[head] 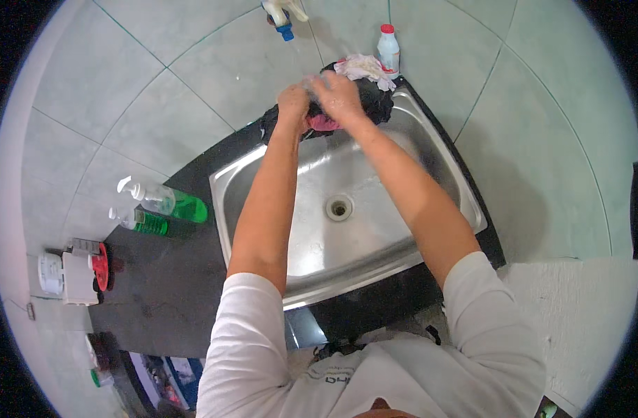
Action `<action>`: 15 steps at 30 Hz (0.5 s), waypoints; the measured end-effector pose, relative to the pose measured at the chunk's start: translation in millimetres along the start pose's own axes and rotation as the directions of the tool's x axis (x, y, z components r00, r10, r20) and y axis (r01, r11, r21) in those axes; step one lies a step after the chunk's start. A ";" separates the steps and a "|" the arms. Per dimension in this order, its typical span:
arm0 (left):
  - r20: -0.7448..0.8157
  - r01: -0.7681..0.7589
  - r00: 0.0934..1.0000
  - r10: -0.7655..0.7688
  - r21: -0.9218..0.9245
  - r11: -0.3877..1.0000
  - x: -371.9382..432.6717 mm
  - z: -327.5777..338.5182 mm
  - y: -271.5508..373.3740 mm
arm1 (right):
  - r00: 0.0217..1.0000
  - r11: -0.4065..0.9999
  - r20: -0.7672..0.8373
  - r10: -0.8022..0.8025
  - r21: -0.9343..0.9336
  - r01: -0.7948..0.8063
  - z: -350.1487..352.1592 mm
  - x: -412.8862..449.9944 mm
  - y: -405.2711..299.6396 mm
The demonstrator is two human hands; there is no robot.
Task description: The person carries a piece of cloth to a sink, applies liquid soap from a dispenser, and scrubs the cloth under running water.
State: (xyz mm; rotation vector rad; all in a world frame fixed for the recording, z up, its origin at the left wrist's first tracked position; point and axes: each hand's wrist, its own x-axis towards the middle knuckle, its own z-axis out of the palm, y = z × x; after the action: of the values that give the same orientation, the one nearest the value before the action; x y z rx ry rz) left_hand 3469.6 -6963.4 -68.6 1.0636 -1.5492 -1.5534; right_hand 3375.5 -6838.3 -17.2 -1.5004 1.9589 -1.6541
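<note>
My left hand (294, 102) has its fingers curled at the back rim of a stainless steel sink (371, 224); its grasp is hidden. Close beside it, my right hand (339, 96) reaches toward it, wet, with blurred fingers, and I cannot tell whether it grips anything. Water splashes around both hands, below a tap (282, 23) with a blue nozzle. A crumpled black bag or cloth (373, 102) lies under and around the hands. Between my wrists shows a pink cloth-like piece (323, 123). A pale crumpled cloth (363, 68) rests on the black material, right of my hands.
A white bottle with a red cap (388, 52) stands at the sink's back corner. On the dark countertop (157, 292) at left are a pump bottle of green liquid (178, 202), a smaller green bottle (144, 220) and a white-and-red container (84, 274). Tiled walls enclose the corner.
</note>
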 end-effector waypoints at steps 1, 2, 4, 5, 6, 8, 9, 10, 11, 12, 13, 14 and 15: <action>0.054 -0.009 0.998 0.016 -0.130 0.992 5.7 -2.2 -5.0 | 0.992 0.990 0.024 -0.127 0.071 0.125 5.7 -10.1 -13.4; 0.115 -0.010 0.992 0.041 -0.263 0.965 9.3 0.7 -4.0 | 0.969 0.989 0.202 -0.142 -0.003 0.146 4.6 -15.2 -25.7; 0.111 0.078 0.993 -0.046 -0.304 0.950 -1.5 30.4 11.7 | 0.974 0.994 0.201 -0.106 -0.004 0.109 4.8 -25.2 -17.8; 0.032 0.151 0.989 -0.148 -0.214 0.965 -23.2 53.7 30.4 | 0.971 0.996 0.241 -0.012 -0.082 0.033 -2.7 -24.5 -5.8; -0.027 0.168 0.984 -0.174 -0.166 0.972 -36.7 59.4 41.2 | 0.972 0.996 0.235 -0.024 -0.084 0.045 -5.0 -19.2 -5.9; -0.077 0.112 0.988 -0.131 -0.220 0.969 -52.8 66.3 43.8 | 0.994 0.991 0.031 0.109 -0.075 -0.107 4.4 -2.8 11.4; -0.052 0.035 0.997 -0.055 -0.323 0.946 -54.3 75.5 41.1 | 0.988 0.990 -0.096 0.122 -0.063 -0.128 1.7 11.0 30.9; -0.008 0.120 0.991 -0.136 -0.424 0.898 -37.2 62.2 29.4 | 0.997 0.992 -0.071 0.034 -0.116 -0.042 5.4 20.6 34.8; 0.000 0.125 0.990 -0.138 -0.425 0.896 -27.4 63.0 22.0 | 0.998 0.981 -0.047 -0.046 -0.190 0.037 2.7 27.5 44.7; 0.001 0.148 0.987 -0.160 -0.386 0.911 -21.5 59.7 12.8 | 0.998 0.982 -0.042 -0.038 -0.189 0.029 6.8 22.6 44.0; -0.006 0.163 0.984 -0.176 -0.348 0.923 -18.3 52.5 9.4 | 0.999 0.985 -0.009 -0.039 -0.170 0.037 13.6 14.7 34.7; -0.014 0.164 0.984 -0.180 -0.349 0.923 -14.8 38.5 9.4 | 0.999 0.987 0.022 -0.042 -0.151 0.045 20.0 6.2 24.9; -0.006 -0.012 1.000 0.013 0.230 0.973 -11.6 19.7 11.9 | 0.992 0.983 0.121 -0.047 -0.169 0.067 27.2 0.1 17.0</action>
State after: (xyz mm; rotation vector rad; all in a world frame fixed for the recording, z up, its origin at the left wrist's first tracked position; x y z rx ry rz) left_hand 3455.9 -6945.1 -56.8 1.1811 -1.7587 -1.3835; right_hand 3384.0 -6858.0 -41.1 -1.6880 2.0597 -1.4115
